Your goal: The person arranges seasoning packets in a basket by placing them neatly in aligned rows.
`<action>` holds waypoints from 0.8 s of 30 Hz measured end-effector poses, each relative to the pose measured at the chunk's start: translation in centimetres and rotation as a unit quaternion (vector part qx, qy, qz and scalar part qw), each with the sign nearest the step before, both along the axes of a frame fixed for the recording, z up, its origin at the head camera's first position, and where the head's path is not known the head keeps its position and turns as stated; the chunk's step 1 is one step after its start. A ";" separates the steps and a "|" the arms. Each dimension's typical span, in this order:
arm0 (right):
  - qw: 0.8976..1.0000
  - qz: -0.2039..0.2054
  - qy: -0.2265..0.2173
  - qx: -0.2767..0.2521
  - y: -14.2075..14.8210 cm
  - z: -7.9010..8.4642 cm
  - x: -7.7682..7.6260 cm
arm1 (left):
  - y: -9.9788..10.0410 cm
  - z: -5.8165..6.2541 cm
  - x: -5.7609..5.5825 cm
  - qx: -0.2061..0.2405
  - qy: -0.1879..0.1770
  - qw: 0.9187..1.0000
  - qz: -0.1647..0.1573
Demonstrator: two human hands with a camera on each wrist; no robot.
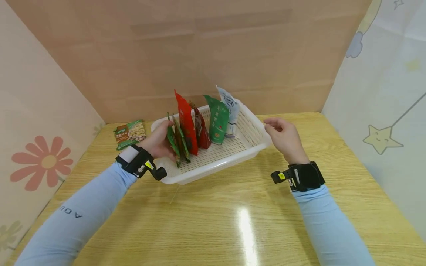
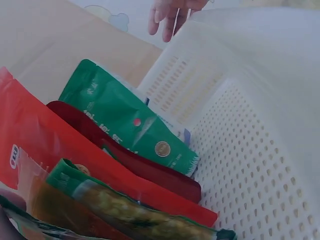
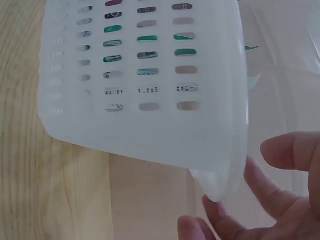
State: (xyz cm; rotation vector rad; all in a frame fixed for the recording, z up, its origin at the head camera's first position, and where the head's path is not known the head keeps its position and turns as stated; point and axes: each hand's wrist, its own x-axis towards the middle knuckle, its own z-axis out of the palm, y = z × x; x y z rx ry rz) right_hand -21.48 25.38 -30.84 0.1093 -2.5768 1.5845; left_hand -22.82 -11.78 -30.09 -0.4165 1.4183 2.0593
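Note:
A white perforated plastic basket (image 1: pixel 213 168) sits on the table, holding several upright food packets. My left hand (image 1: pixel 161 142) reaches in at its left end and grips a thin green packet (image 1: pixel 172 142). Right beside that stands a second green packet (image 2: pixel 135 205), its contents showing through a clear face. Farther right are a red packet (image 1: pixel 187 122), a dark red packet (image 1: pixel 202 129), a green pouch (image 1: pixel 218 120) and a pale blue-white packet (image 1: pixel 232 111). My right hand (image 1: pixel 286 138) is at the basket's right end, its loosely bent fingers (image 3: pixel 270 192) right by the rim, thumb apart.
A green and brown packet (image 1: pixel 130 133) lies flat on the wooden table (image 1: pixel 213 221), left of the basket. Behind the basket rises a brown paper-like backdrop (image 1: pixel 213 55). Patterned panels stand on the left (image 1: pixel 50 111) and right (image 1: pixel 379 99).

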 end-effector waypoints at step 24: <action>0.992 0.082 -0.093 0.009 -0.3 -0.5 -0.5 | 0.3 -0.2 0.4 0.018 0.050 0.998 0.040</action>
